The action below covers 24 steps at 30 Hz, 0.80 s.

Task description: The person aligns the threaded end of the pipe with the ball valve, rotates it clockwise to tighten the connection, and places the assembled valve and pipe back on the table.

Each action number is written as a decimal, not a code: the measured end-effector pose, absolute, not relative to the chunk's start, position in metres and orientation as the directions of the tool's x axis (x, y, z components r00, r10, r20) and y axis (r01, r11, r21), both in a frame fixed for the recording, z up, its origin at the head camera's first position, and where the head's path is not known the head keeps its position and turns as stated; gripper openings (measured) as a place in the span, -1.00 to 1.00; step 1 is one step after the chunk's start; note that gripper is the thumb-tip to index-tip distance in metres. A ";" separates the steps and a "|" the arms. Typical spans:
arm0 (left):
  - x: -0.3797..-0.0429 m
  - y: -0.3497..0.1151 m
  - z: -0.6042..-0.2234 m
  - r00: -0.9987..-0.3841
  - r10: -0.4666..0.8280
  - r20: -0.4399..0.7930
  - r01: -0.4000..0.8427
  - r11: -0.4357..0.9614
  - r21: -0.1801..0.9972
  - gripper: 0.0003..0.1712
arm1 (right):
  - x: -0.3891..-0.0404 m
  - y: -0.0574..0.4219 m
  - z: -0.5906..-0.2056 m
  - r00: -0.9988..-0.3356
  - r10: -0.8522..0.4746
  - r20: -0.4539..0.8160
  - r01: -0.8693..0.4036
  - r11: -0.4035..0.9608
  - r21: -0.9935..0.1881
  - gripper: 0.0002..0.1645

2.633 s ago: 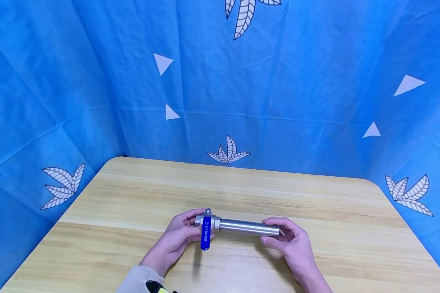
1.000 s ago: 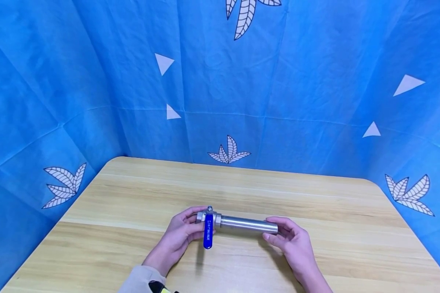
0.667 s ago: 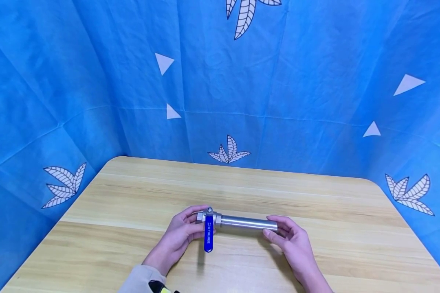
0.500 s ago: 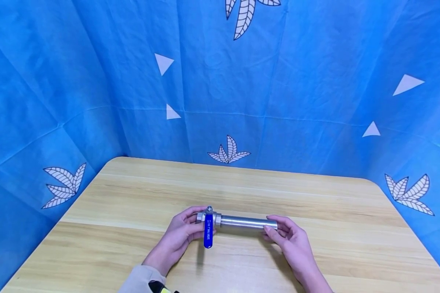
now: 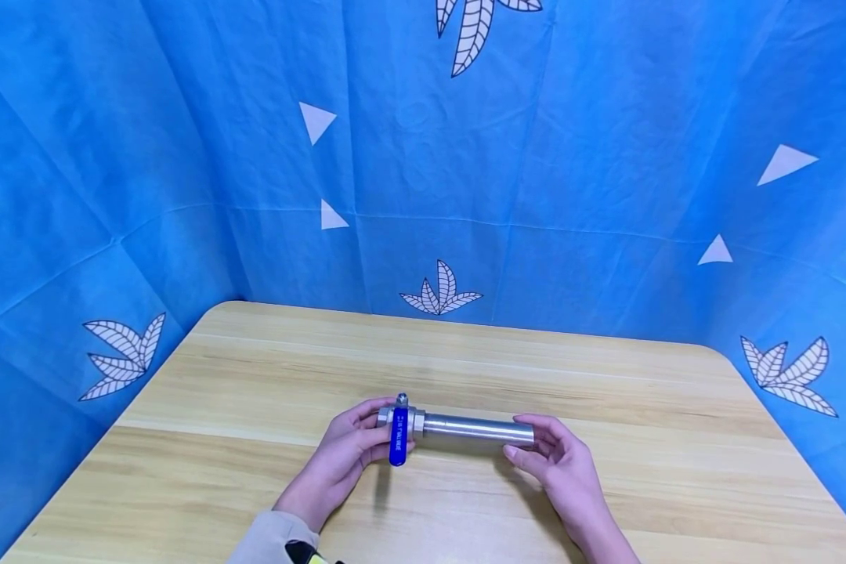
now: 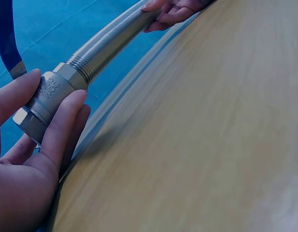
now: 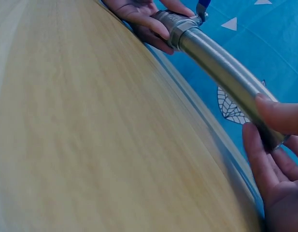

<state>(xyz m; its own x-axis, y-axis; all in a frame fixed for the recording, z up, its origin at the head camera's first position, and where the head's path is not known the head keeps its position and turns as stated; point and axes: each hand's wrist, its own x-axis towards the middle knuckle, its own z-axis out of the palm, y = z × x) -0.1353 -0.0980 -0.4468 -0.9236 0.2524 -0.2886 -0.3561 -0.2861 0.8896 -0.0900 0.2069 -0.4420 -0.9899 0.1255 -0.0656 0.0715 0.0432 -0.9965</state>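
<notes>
My left hand grips the steel ball valve by its body, fingers and thumb on opposite sides. The valve's blue lever handle points toward me, at an angle to the pipe. A smooth steel pipe joins the valve's right side, and a few turns of thread show at the joint in the left wrist view. At the pipe's free end, my right hand holds it between thumb and fingers. Valve and pipe are held above the table, nearly level.
The wood-grain table spreads beneath both hands, with shadows under the valve and pipe. Blue cloth printed with white leaves and triangles hangs behind and along both sides. A light sleeve covers the left wrist.
The right thumb rose onto the pipe's near side, then slid back down to its lower edge. The lever has swung slightly up and left. The left hand keeps its hold on the valve.
</notes>
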 end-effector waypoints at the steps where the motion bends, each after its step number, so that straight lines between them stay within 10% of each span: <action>1: -0.135 -0.098 -0.447 -0.924 0.255 -0.284 -0.353 -0.286 0.891 -0.27 | -0.090 0.207 -0.442 -0.990 0.125 -0.061 0.066 0.035 -0.997 -0.31; 24: -0.137 -0.099 -0.451 -0.924 0.271 -0.271 -0.348 -0.298 0.889 -0.29 | -0.093 0.206 -0.444 -0.983 0.146 -0.110 0.115 0.031 -0.993 -0.45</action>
